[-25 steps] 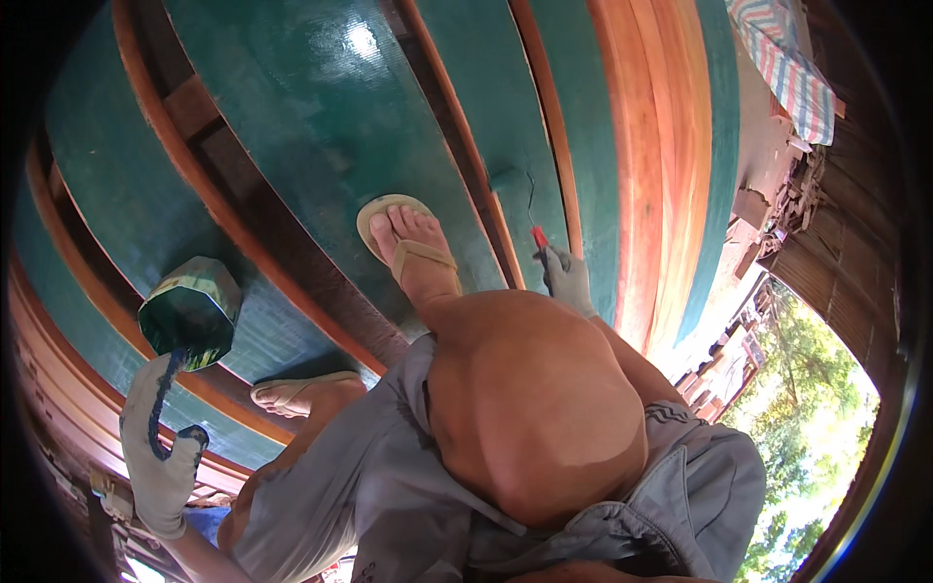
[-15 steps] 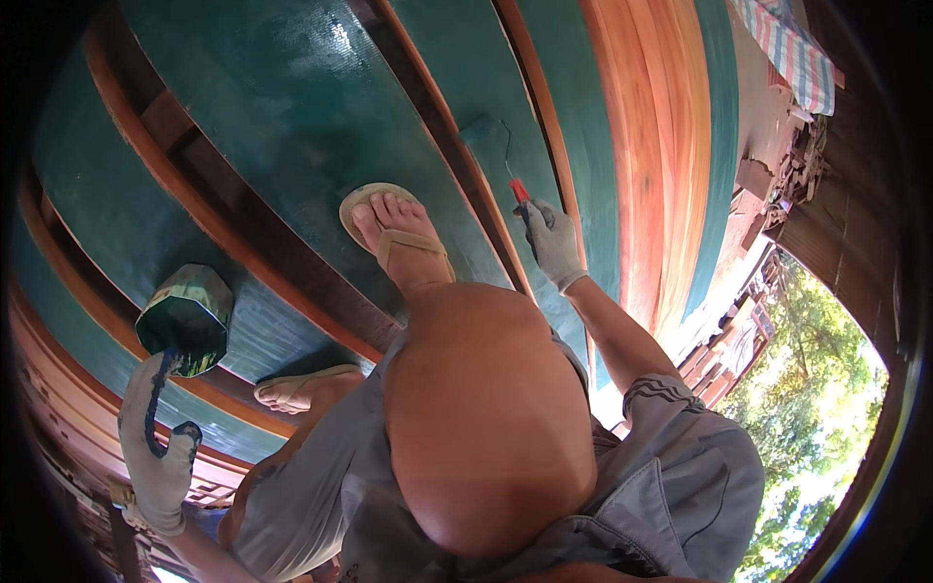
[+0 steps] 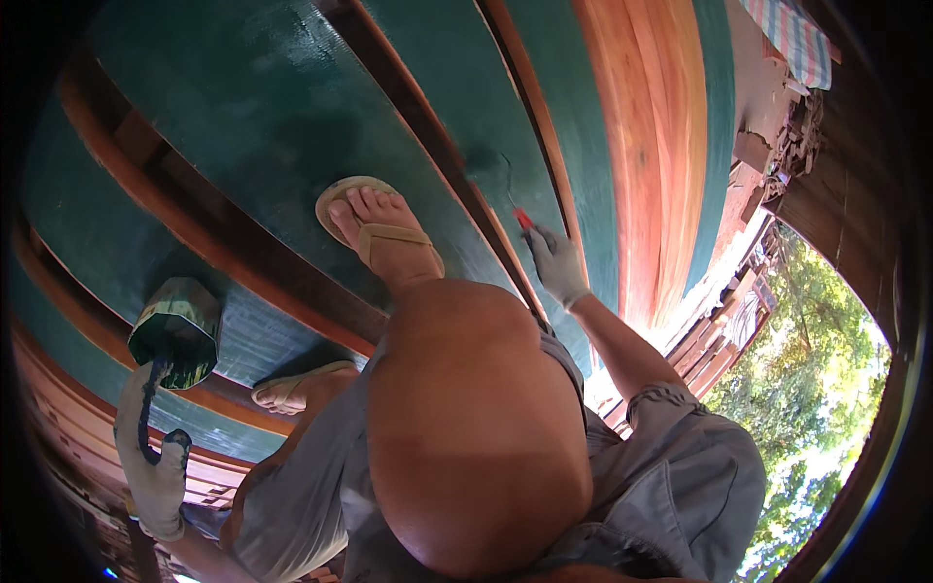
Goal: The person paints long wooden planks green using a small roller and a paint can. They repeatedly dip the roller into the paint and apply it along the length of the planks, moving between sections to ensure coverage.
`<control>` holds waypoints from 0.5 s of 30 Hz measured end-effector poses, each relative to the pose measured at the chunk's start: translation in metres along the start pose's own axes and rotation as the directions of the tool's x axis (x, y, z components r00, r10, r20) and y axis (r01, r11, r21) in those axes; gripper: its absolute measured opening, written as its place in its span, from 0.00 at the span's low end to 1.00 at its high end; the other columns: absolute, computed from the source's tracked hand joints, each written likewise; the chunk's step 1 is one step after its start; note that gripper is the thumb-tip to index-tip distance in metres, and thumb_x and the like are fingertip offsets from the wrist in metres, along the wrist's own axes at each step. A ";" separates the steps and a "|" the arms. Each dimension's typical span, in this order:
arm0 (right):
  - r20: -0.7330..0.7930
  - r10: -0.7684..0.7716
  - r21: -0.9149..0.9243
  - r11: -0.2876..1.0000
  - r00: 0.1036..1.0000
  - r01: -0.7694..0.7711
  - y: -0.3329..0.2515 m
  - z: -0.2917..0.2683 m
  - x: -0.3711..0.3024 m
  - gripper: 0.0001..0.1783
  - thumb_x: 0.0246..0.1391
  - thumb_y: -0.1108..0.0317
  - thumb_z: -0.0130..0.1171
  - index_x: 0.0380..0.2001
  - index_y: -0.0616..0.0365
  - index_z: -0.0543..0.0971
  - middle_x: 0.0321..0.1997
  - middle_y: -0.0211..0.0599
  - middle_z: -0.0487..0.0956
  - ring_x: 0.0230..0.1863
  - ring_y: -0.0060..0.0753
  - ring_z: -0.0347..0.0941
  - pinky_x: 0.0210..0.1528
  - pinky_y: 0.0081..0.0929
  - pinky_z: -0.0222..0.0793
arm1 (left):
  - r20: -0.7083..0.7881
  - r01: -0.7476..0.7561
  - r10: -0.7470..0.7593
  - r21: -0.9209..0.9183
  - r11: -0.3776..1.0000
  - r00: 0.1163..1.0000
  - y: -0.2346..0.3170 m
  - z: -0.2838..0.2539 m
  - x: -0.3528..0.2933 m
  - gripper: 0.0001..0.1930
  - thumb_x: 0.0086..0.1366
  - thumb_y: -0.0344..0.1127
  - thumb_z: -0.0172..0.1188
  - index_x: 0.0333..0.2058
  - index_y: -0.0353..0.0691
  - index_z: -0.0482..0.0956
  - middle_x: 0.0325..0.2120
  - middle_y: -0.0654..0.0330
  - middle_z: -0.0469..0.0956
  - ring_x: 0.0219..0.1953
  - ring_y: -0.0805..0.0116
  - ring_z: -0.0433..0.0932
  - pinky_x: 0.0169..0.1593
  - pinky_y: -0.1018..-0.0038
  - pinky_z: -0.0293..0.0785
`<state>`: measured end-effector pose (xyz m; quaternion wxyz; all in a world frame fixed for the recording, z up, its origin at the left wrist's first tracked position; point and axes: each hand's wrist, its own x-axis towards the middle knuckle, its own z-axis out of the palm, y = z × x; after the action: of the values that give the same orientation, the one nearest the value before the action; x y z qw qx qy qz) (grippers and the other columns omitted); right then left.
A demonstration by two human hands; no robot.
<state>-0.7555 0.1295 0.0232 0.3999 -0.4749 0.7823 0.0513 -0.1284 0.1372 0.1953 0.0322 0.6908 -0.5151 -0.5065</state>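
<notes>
Rolling teal onto the plank [image 3: 544, 146] — your right hand [image 3: 556, 264] clamps the roller handle [image 3: 522, 218], left hand [image 3: 155, 464] grips the paint can [image 3: 177, 325]; reload next.

Teal-painted planks [image 3: 272, 126] run diagonally, divided by brown wooden ribs [image 3: 428, 146]. Bare orange planking [image 3: 651, 146] at right. Striped cloth [image 3: 792, 39] top right, above stacked wood scraps [image 3: 797, 126]. Green trees [image 3: 826, 389] beyond, lower right. Tan sandal [image 3: 374, 228] rests on teal plank.
</notes>
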 end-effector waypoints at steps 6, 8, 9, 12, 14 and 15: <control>-0.011 -0.083 0.021 0.996 0.996 0.083 -0.030 0.009 0.030 0.23 0.73 0.50 0.54 0.45 0.61 0.84 0.37 0.59 0.83 0.42 0.65 0.82 0.44 0.49 0.73 | 0.024 -0.002 0.001 0.031 1.000 1.000 0.005 -0.003 0.002 0.50 0.70 0.75 0.57 0.69 0.31 0.72 0.65 0.44 0.75 0.68 0.47 0.73 0.72 0.54 0.65; -0.034 -0.076 0.060 0.995 0.997 0.077 0.005 0.015 0.020 0.22 0.73 0.51 0.54 0.44 0.62 0.83 0.36 0.60 0.82 0.40 0.66 0.81 0.42 0.50 0.73 | 0.019 0.001 -0.002 0.038 0.999 1.000 0.005 -0.003 0.000 0.50 0.70 0.75 0.56 0.69 0.31 0.72 0.65 0.44 0.75 0.68 0.47 0.73 0.71 0.53 0.65; -0.002 -0.021 0.079 0.997 1.000 0.021 0.021 0.014 0.011 0.22 0.73 0.52 0.54 0.44 0.62 0.83 0.36 0.60 0.82 0.39 0.65 0.81 0.42 0.49 0.72 | 0.020 -0.001 0.000 0.038 0.999 1.000 0.004 -0.003 0.000 0.50 0.70 0.76 0.56 0.69 0.31 0.72 0.65 0.44 0.75 0.68 0.47 0.74 0.71 0.53 0.66; 0.055 0.079 0.090 0.992 0.995 -0.084 0.043 0.012 -0.001 0.21 0.74 0.53 0.54 0.45 0.62 0.83 0.34 0.59 0.81 0.37 0.63 0.81 0.41 0.47 0.72 | 0.022 -0.001 0.000 0.031 1.000 1.000 0.004 0.000 0.000 0.49 0.70 0.76 0.56 0.68 0.32 0.72 0.65 0.44 0.76 0.67 0.46 0.74 0.71 0.53 0.66; 0.031 0.080 0.051 0.995 0.996 -0.082 0.037 0.014 -0.004 0.21 0.74 0.53 0.53 0.45 0.62 0.83 0.33 0.58 0.81 0.35 0.61 0.80 0.40 0.45 0.72 | 0.023 -0.004 0.004 0.034 0.999 1.000 0.002 0.001 -0.001 0.49 0.70 0.76 0.56 0.68 0.32 0.73 0.64 0.44 0.76 0.67 0.46 0.74 0.71 0.53 0.67; -0.004 0.014 0.060 0.998 1.000 -0.014 0.033 0.017 -0.001 0.21 0.74 0.54 0.53 0.44 0.63 0.82 0.33 0.57 0.81 0.35 0.61 0.80 0.39 0.44 0.72 | 0.017 -0.006 0.005 0.039 0.999 1.000 0.001 0.001 -0.002 0.49 0.70 0.76 0.56 0.68 0.32 0.73 0.64 0.44 0.76 0.67 0.46 0.75 0.71 0.53 0.67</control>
<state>-0.7716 0.1559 0.0020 0.4120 -0.4574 0.7875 0.0298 -0.1301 0.1387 0.1968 0.0159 0.6856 -0.5270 -0.5021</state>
